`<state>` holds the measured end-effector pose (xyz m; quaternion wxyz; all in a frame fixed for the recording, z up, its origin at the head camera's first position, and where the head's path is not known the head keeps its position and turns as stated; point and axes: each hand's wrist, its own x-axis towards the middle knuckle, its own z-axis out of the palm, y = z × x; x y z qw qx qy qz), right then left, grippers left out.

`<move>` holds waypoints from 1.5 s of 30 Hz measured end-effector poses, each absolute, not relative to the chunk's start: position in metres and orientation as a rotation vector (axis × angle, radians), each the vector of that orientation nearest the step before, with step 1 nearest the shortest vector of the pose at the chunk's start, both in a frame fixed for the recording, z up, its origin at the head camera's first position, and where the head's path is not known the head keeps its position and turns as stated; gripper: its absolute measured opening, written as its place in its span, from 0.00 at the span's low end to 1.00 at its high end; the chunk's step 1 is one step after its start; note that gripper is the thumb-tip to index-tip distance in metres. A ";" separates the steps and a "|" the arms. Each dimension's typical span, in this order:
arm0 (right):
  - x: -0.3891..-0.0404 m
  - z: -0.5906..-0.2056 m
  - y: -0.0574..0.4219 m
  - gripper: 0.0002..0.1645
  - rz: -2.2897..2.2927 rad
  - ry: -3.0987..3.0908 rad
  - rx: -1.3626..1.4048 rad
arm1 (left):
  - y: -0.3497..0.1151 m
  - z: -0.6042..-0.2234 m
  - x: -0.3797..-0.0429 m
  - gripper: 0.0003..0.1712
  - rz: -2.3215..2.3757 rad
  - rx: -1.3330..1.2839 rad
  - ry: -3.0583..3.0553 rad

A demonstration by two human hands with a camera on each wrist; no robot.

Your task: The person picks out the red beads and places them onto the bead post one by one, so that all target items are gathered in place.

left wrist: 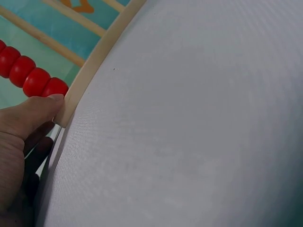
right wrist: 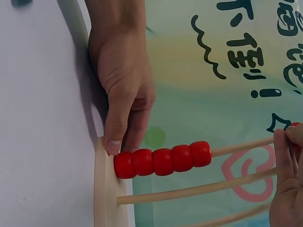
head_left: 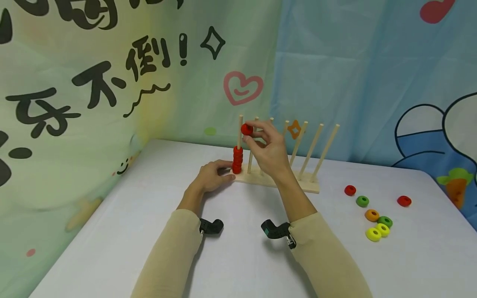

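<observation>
A wooden peg rack (head_left: 275, 181) stands on the table, its upright pegs in a row. On the leftmost peg sits a stack of several red beads (head_left: 237, 160). My left hand (head_left: 212, 176) grips the left end of the rack's base, thumb (left wrist: 45, 109) against the near side by the lowest bead, the other fingers behind. Between thumb and fingertips, my right hand (head_left: 270, 149) pinches a red bead (head_left: 246, 129) close beside the upper part of the leftmost peg. In the right wrist view, fingers (right wrist: 286, 170) mostly hide that bead at the edge.
Loose beads lie to the right of the rack: a red bead (head_left: 350, 190), another red bead (head_left: 404, 201), green ones (head_left: 362, 201), an orange bead (head_left: 372, 215) and two yellow beads (head_left: 373, 234). A printed cloth (head_left: 316, 82) hangs behind the white table (head_left: 238, 265).
</observation>
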<state>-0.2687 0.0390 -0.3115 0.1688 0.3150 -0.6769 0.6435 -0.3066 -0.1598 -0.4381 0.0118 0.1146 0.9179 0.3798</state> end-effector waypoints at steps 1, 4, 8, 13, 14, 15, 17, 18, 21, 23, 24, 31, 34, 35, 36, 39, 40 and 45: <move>-0.270 -0.311 0.039 0.20 1.828 -1.922 0.890 | -0.160 -0.438 -0.307 0.28 1.184 0.355 2.861; -0.272 -0.309 0.037 0.20 1.823 -1.895 0.893 | -0.160 -0.438 -0.307 0.28 1.178 0.355 2.867; -0.274 -0.306 0.034 0.21 1.802 -1.853 0.908 | -0.159 -0.437 -0.306 0.28 1.171 0.364 2.876; -0.272 -0.300 0.026 0.19 1.682 -1.848 0.868 | -0.159 -0.438 -0.307 0.28 1.181 0.351 2.871; -0.271 -0.299 0.024 0.19 1.643 -1.856 0.852 | -0.159 -0.439 -0.307 0.27 1.184 0.350 2.870; -0.270 -0.297 0.022 0.18 1.604 -1.864 0.835 | -0.159 -0.439 -0.307 0.27 1.187 0.348 2.866; -0.268 -0.296 0.020 0.18 1.535 -1.881 0.805 | -0.159 -0.440 -0.307 0.27 1.190 0.353 2.864; -0.267 -0.295 0.019 0.18 1.524 -1.886 0.796 | -0.159 -0.440 -0.306 0.27 1.192 0.356 2.860; -0.270 -0.296 0.016 0.18 1.497 -1.884 0.776 | -0.159 -0.440 -0.306 0.27 1.198 0.353 2.859; -0.276 -0.300 0.015 0.18 1.477 -1.881 0.767 | -0.159 -0.440 -0.306 0.27 1.203 0.348 2.863; -0.281 -0.302 0.015 0.18 1.466 -1.881 0.760 | -0.160 -0.439 -0.306 0.27 1.206 0.345 2.863; -0.299 -0.311 0.015 0.18 1.386 -1.897 0.690 | -0.160 -0.439 -0.305 0.28 1.204 0.346 2.860; -0.299 -0.309 0.016 0.18 1.363 -1.928 0.683 | -0.161 -0.440 -0.306 0.27 1.200 0.344 2.861; -0.299 -0.307 0.016 0.18 1.361 -1.942 0.683 | -0.161 -0.440 -0.306 0.27 1.201 0.342 2.862; -0.298 -0.306 0.016 0.18 1.350 -1.961 0.681 | -0.161 -0.440 -0.306 0.27 1.204 0.341 2.863; -0.298 -0.302 0.016 0.19 1.350 -2.025 0.679 | -0.161 -0.442 -0.307 0.27 1.207 0.341 2.862; -0.297 -0.301 0.016 0.19 1.359 -2.045 0.677 | -0.161 -0.442 -0.307 0.27 1.207 0.340 2.862; -0.297 -0.298 0.017 0.20 1.399 -2.096 0.665 | -0.159 -0.441 -0.307 0.26 1.211 0.331 2.856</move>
